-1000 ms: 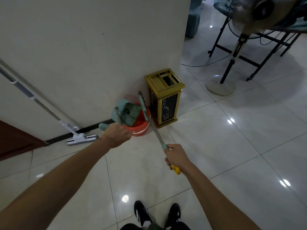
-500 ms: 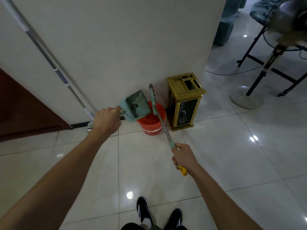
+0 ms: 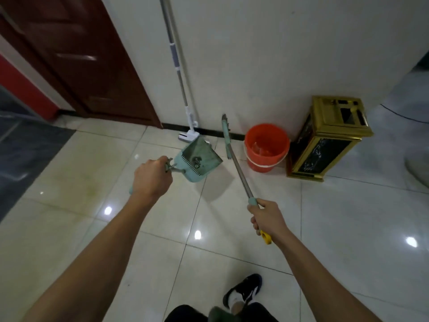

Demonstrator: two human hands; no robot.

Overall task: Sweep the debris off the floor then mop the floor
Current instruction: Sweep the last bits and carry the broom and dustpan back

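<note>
**Dustpan and broom held out over the tiled floor**

A glossy pale tiled floor [image 3: 232,228] runs up to a white wall [image 3: 255,54], with a dark wooden door [image 3: 76,56] off to the left. I take the orange bucket [image 3: 267,147] at the foot of the wall as my landmark.

My left hand [image 3: 151,180] is curled tight around the handle of the teal dustpan [image 3: 197,159], my grip closed on it. The pan juts out beyond my knuckles, held above the floor, left of the bucket and nearer to me. Its open mouth tips up and away toward the wall, and some dark debris sits inside near the comb teeth.

My right hand [image 3: 267,219] is wrapped around the broom [image 3: 239,173] near its top end, the yellow cap poking out below my fist. The long shaft runs from my fist up and leftward toward the wall, its head just left of the bucket.

The bucket stands upright against the wall; inside I can see only its glossy orange bottom. Just right of it stands a gold-trimmed bin [image 3: 329,140]. Left of the bucket, past the broom head, a white mop [image 3: 183,101] leans against the wall, head on the floor.
</note>
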